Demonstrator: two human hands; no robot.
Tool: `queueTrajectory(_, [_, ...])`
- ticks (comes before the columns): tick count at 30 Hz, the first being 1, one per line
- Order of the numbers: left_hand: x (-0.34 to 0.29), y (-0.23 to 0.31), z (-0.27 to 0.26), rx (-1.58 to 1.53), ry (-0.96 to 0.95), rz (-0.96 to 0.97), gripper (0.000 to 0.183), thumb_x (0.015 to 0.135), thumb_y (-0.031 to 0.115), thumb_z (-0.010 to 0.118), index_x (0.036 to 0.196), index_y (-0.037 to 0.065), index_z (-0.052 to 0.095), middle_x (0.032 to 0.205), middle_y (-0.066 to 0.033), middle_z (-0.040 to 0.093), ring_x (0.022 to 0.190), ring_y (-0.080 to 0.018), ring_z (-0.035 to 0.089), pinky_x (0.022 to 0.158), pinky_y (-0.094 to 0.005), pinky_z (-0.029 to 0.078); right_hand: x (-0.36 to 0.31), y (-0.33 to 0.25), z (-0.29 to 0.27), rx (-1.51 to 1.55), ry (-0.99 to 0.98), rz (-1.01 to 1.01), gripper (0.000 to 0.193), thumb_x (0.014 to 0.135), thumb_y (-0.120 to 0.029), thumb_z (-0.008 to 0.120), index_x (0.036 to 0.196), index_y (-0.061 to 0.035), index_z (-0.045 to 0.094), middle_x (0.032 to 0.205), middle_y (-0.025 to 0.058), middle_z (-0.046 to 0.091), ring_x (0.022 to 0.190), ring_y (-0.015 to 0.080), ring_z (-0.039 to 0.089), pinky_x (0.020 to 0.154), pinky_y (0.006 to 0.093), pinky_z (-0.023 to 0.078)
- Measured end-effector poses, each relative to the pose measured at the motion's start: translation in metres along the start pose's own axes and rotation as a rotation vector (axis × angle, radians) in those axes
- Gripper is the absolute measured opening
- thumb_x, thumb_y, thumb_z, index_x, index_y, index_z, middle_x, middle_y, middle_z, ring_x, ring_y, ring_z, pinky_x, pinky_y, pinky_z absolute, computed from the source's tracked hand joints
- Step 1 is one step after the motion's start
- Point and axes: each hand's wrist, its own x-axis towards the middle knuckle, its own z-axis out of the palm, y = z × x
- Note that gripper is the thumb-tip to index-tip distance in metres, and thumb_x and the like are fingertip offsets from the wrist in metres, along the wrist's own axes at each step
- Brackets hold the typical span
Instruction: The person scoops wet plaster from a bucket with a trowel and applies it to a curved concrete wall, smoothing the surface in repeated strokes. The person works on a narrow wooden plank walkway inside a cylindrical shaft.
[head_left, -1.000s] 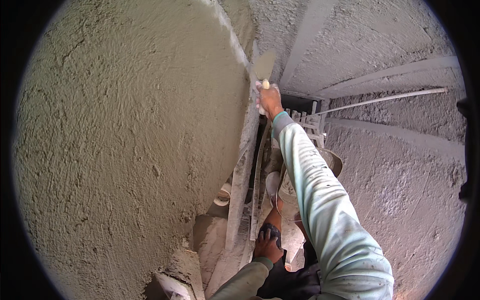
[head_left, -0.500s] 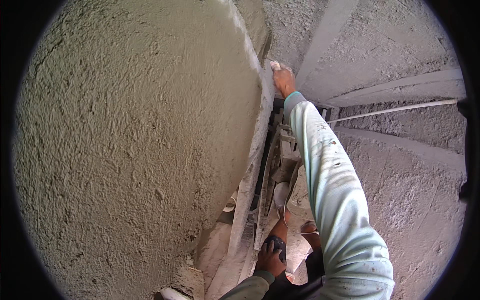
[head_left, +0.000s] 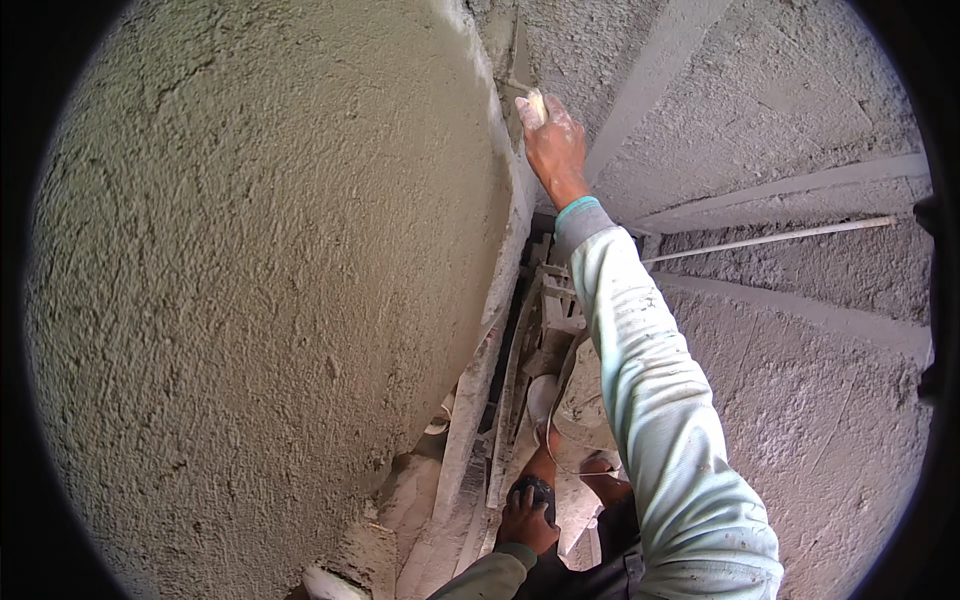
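My right hand (head_left: 556, 145) reaches far up and grips the pale handle of a trowel (head_left: 538, 104). Its blade is hard to make out against the grey plaster. The hand is close to the upper right edge of a large panel of damp, rough plaster (head_left: 300, 260), where a pale strip (head_left: 505, 130) runs along the border. Low in the view, my left hand (head_left: 527, 522) rests on my bent knee, fingers spread over the dark cloth and holding nothing.
Grey rough walls (head_left: 800, 400) with smoother bands stand on the right, crossed by a thin pale rod (head_left: 775, 240). Below lie dusty wooden boards (head_left: 467, 435), a plaster-coated rounded container (head_left: 585, 405) and a thin looped wire or cord (head_left: 556, 455) near my feet.
My right hand has moved up and slightly left with the trowel, and its wrist has turned. The left hand stays on the knee; the view has shifted slightly.
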Motion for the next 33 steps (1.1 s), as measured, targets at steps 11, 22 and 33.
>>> queueTrajectory(11, [-0.002,0.01,0.006,0.038,0.009,-0.009,0.057,0.073,0.037,0.075,0.125,0.014,0.075,0.158,-0.0137,0.046,0.144,-0.0414,0.04,0.118,-0.0534,0.035,-0.02,-0.07,-0.048,-0.133,0.033,-0.226,0.041,0.101,-0.03,0.06,0.124,0.0037,0.065,0.096,0.0293,0.071,0.091,0.0482,0.069,0.081,0.0549,0.054])
queueTrajectory(22, [-0.002,0.012,-0.004,0.029,-0.048,-0.009,0.053,0.08,0.035,0.067,0.125,0.009,0.074,0.16,-0.0205,0.043,0.145,-0.0446,0.04,0.119,-0.0537,0.036,-0.105,0.052,-0.034,0.179,0.004,0.068,0.047,0.096,-0.037,0.072,0.12,0.0035,0.069,0.095,0.024,0.074,0.082,0.0355,0.073,0.078,0.0425,0.058])
queueTrajectory(33, [-0.006,0.01,0.007,0.04,-0.077,-0.045,0.06,0.077,0.038,0.074,0.131,0.011,0.071,0.162,-0.0171,0.041,0.147,-0.0422,0.037,0.121,-0.053,0.031,-0.067,0.038,0.013,0.022,-0.103,-0.008,0.047,0.097,-0.037,0.067,0.124,0.0012,0.068,0.108,0.0275,0.072,0.099,0.046,0.069,0.087,0.0493,0.054])
